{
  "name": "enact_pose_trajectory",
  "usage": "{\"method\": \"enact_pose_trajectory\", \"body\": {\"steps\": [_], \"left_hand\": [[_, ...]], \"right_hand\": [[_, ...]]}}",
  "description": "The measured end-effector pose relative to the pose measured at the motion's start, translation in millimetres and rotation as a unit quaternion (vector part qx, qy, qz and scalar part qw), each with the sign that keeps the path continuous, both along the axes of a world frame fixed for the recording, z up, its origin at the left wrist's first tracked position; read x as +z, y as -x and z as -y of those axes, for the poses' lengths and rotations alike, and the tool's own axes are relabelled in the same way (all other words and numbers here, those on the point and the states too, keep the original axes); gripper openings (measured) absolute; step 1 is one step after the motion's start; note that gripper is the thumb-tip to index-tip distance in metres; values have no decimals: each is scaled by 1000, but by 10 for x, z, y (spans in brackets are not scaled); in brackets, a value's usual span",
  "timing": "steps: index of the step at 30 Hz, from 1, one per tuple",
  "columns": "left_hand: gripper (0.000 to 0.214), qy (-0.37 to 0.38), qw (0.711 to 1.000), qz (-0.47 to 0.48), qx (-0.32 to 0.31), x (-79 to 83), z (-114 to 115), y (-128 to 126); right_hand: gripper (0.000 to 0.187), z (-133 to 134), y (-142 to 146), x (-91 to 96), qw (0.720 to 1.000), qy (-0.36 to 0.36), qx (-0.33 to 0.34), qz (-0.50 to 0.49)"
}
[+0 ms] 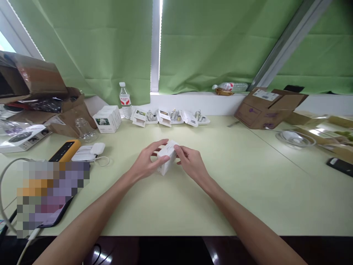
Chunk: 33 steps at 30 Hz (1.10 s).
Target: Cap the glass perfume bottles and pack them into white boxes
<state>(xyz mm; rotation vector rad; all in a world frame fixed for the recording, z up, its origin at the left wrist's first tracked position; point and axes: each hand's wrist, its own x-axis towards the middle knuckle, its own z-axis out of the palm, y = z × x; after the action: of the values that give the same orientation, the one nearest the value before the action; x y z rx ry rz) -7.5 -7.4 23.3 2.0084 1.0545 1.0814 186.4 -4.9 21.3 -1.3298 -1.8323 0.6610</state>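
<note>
A small white carton (167,150) with fine dark print on top is held between my two hands over the middle of the table. My left hand (147,162) grips its left side, thumb across the near end and fingers round the far end. On the opposite side, my right hand (192,162) has its thumb on the top edge, its fingers curled against the box wall. Whether the carton's bottom touches the table cannot be made out. Beyond it, at the back, a row of opened white boxes (164,117) stands with small shiny metal parts beside the flaps.
A stack of white boxes (107,119) and an upright water bottle (125,101) stand at back left. Left are a yellow power strip (67,150), white charger (97,148) and blurred tablet (59,206). Right are a cardboard box (259,110), coiled white cable (295,139) and black device (342,166).
</note>
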Motion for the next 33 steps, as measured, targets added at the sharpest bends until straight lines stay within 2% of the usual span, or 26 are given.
{"method": "enact_pose_trajectory", "body": {"steps": [6, 10, 16, 23, 28, 33], "left_hand": [[73, -53, 994, -98, 5, -37, -8, 12], [73, -61, 987, -150, -6, 20, 27, 20], [72, -86, 982, -165, -35, 85, 91, 24], [71, -93, 981, -166, -42, 41, 95, 7], [68, -86, 986, -141, 26, -13, 35, -28], [70, -97, 972, -169, 134, -78, -104, 40]], "right_hand": [[64, 24, 45, -13, 999, 34, 29, -10], [63, 36, 50, -9, 999, 38, 30, 1], [62, 49, 51, -13, 999, 21, 38, -7], [60, 53, 57, -26, 999, 15, 38, 9], [50, 75, 66, 9, 998, 5, 52, 34], [41, 72, 57, -10, 995, -15, 67, 77]]}}
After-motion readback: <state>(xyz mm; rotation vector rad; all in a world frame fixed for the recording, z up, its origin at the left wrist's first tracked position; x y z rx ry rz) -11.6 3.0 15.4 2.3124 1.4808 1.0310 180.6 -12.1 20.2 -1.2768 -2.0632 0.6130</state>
